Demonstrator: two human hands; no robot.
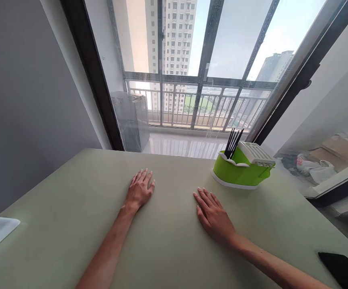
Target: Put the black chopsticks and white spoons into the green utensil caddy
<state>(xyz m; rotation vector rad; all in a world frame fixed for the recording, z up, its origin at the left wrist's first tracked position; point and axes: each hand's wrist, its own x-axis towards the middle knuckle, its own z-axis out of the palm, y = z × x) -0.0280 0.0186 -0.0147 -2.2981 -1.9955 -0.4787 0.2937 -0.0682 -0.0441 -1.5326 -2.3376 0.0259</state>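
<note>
Daylight through far windows; sky near white; soft shadows; edges stretched.

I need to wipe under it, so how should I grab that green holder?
Probably low on the green holder, left hand and right hand coming from either end: it stands upright, widest sideways, with black sticks poking above its rim.

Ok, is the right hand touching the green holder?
No, the right hand lies on the table, with a gap before the green holder.
</note>
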